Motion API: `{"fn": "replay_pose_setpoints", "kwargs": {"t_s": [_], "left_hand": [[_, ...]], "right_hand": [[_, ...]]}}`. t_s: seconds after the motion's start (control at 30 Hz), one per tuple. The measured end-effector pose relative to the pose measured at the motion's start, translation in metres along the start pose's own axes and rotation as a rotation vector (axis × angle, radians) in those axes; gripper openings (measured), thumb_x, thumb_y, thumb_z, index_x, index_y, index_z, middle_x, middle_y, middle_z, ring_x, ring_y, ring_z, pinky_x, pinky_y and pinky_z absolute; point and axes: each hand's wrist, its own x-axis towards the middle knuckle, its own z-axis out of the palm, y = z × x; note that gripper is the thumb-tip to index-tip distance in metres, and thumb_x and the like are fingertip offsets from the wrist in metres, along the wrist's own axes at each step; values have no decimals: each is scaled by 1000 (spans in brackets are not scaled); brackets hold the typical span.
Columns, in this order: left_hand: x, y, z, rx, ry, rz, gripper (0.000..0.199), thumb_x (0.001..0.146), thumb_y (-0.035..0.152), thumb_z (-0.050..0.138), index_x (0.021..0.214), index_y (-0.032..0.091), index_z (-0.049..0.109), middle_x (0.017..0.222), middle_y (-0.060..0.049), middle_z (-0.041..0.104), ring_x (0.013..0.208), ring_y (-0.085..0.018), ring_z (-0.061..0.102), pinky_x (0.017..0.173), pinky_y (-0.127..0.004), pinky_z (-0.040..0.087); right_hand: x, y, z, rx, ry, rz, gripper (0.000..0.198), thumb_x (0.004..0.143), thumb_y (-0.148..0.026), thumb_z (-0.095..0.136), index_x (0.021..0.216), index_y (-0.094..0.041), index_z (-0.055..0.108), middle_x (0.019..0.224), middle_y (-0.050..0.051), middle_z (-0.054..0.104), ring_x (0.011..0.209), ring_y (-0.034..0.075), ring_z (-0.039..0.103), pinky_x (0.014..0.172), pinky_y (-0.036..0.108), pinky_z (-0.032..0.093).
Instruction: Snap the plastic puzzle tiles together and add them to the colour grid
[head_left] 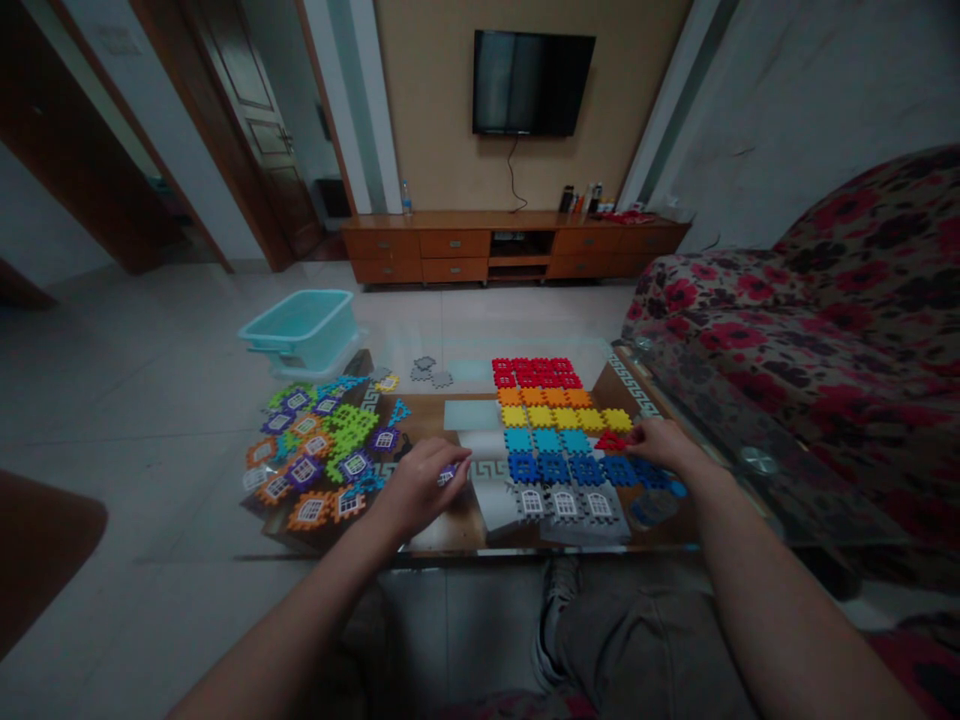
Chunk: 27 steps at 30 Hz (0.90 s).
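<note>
My left hand point(424, 485) is closed around a small purple tile with a white window point(448, 475), mostly covered by the fingers. My right hand point(664, 445) pinches the edge of a red triangular tile point(611, 441) at the right end of the light blue tiles point(546, 440). Interlocking tiles lie in colour rows: red tiles point(534, 373) at the far side, then orange tiles point(546, 398), yellow tiles point(564, 418), light blue, dark blue tiles point(555, 468), and grey window tiles point(566, 503) nearest me. A mixed pile of tiles point(319, 440) spreads on the left.
Everything lies on a glass-topped table point(439, 535). Loose grey tiles point(431, 372) sit toward its far edge. A turquoise bin point(304, 330) stands beyond the pile. A clear bottle point(654, 508) is by my right forearm. A flowered sofa point(750, 330) is at the right.
</note>
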Motion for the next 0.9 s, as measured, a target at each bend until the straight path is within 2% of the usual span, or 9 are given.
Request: {"fn": "replay_pose_setpoints", "kwargs": {"t_s": [0.3,0.9], "left_hand": [[-3,-5,4,16,-11,14,14,91,19,57,103,19,64,90,-6,69,83,-18,64,72,-32,52],[-2,-3,2,34,-26,26,14,92,17,55,102,19,64,89,-6,68,78,-16,63,71,-31,52]], "right_hand": [[-3,-3,-1,0,18,-14,15,72,-27,73,61,-17,72,58,3,65,57,14,56,52,25,31],[-8,-9,-8,-13,-11,7,14,75,-26,70,66,-17,74,63,4,67,61,15,59,53,25,32]]}}
